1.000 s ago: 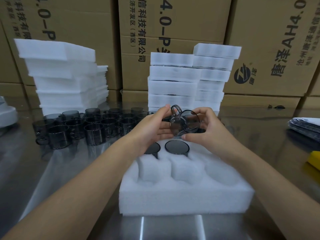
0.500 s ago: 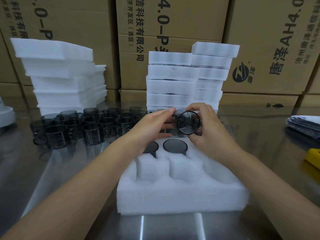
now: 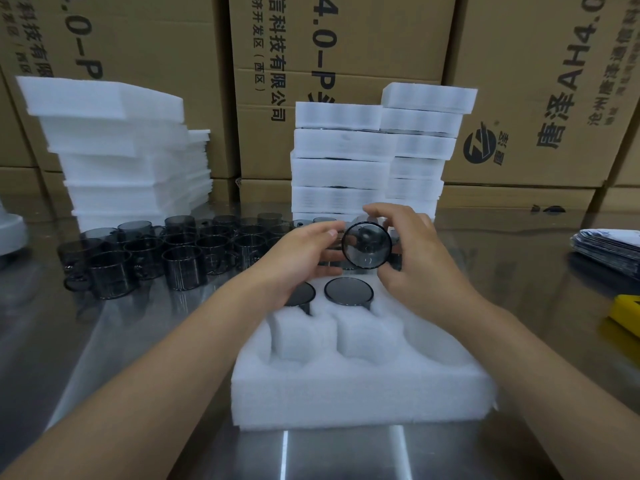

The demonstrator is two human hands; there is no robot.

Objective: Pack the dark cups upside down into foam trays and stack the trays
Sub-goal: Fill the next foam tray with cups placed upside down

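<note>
A white foam tray (image 3: 360, 393) lies on the steel table in front of me. Two dark cups sit upside down in its far row, one (image 3: 349, 291) in full view, the other (image 3: 300, 294) partly under my left wrist. My right hand (image 3: 420, 258) grips a dark translucent cup (image 3: 366, 244) above the tray's far edge, its round base turned toward me. My left hand (image 3: 300, 255) holds the same cup from the left with its fingertips. Several loose dark cups (image 3: 180, 249) stand upright at the left.
Stacks of packed foam trays (image 3: 375, 157) stand behind the tray, a pile of foam sheets (image 3: 121, 147) at the far left. Cardboard boxes (image 3: 339, 46) line the back. Grey bags (image 3: 609, 244) and a yellow object (image 3: 627, 313) lie at the right edge.
The cup has been turned in my hands, so its round base now faces me. My right hand has shifted over its top and right side.
</note>
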